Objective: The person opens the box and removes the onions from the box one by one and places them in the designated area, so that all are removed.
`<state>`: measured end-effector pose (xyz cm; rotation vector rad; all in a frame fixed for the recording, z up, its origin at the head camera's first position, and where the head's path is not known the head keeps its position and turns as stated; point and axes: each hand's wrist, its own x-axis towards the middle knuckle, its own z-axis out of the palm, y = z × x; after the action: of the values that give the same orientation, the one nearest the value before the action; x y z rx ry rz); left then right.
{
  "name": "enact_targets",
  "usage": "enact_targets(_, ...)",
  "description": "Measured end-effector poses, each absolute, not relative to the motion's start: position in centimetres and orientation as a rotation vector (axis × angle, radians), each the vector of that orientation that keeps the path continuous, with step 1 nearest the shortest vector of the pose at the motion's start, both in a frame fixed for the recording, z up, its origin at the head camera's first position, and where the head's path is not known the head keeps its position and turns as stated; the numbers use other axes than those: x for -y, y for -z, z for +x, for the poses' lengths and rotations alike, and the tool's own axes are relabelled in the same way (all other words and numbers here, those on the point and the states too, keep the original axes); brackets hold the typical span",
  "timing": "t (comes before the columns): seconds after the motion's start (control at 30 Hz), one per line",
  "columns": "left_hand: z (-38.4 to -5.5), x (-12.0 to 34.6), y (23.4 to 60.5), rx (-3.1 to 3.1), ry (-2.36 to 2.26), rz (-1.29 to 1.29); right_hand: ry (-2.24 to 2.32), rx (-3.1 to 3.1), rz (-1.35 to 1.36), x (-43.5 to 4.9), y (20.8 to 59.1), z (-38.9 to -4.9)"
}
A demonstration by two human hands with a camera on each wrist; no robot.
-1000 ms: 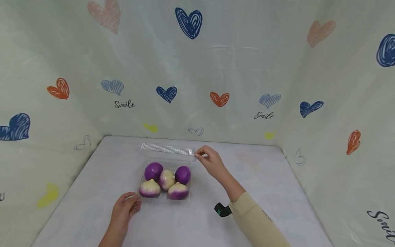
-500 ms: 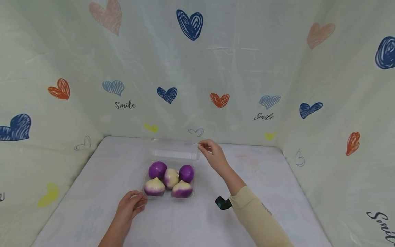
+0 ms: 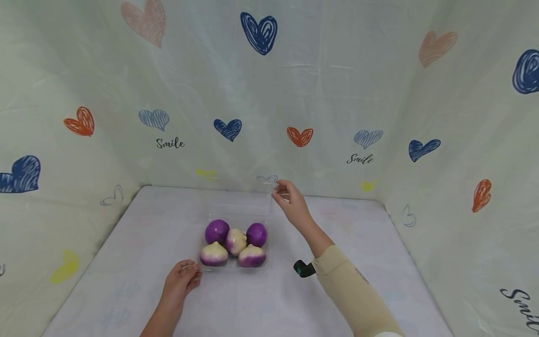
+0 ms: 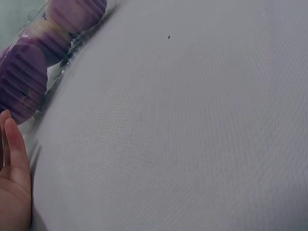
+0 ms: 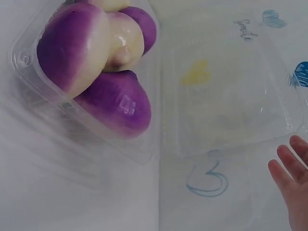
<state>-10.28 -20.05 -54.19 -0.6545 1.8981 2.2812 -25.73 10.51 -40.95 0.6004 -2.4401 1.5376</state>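
Note:
A clear plastic clamshell container (image 3: 236, 270) lies on the table, holding several purple-and-cream turnips (image 3: 214, 255). Its hinged clear lid (image 3: 240, 203) stands raised at the far side, against the wall cloth. My left hand (image 3: 181, 281) pinches the container's near left corner between thumb and fingers. In the left wrist view, the left hand's fingertips (image 4: 13, 132) reach the ribbed side wall. My right hand (image 3: 291, 201) holds the lid by its upper right corner. The right wrist view shows the right fingers (image 5: 284, 166) at the lid's edge; the thumb is hidden there.
A small black bent object with a green patch (image 3: 303, 268) lies on the white table (image 3: 261, 309), partly behind the right sleeve (image 3: 351, 290). A pale wall cloth (image 3: 332, 103) with printed hearts surrounds the table at the back and sides.
My right hand has risen, swinging the lid up from lying back to standing. The container and my left hand have shifted slightly right and away.

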Motion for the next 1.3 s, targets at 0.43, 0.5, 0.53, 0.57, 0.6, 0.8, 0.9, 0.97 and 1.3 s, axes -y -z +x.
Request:
enact_targets(0.43,-10.1,20.0,54.5,-1.868,-2.364,-0.631,-1.462,2.543,0.538,-10.1,41.6,-28.1)
enact_targets(0.5,-10.1,20.0,54.5,-1.867,-2.380,-0.629,-1.461,2.545,0.539,-10.0,41.5,-28.4)
enact_targets(0.53,-10.1,19.9,54.5,-1.868,-2.385,-0.630,-1.459,2.548,0.539,-9.9,41.4,-28.5)
enact_targets(0.57,-10.1,19.9,54.5,-1.869,-2.388,-0.631,-1.458,2.554,0.539,-9.9,41.4,-28.7)
enact_targets(0.6,-10.1,19.9,54.4,-1.867,-2.395,-0.634,-1.459,2.559,0.541,-9.8,41.4,-28.8)
enact_targets(0.8,-9.9,19.7,54.4,-1.861,-2.415,-0.645,-1.448,2.628,0.542,-9.7,41.3,-29.6)
enact_targets(0.9,-9.9,19.7,54.4,-1.860,-2.425,-0.654,-1.441,2.654,0.543,-9.6,41.4,-30.0)
enact_targets(0.97,-9.8,19.8,54.4,-1.864,-2.416,-0.662,-1.432,2.674,0.539,-9.5,41.5,-30.2)
enact_targets(1.3,-10.0,19.8,54.7,-1.872,-2.406,-0.673,-1.473,2.709,0.503,-9.2,42.6,-31.1)
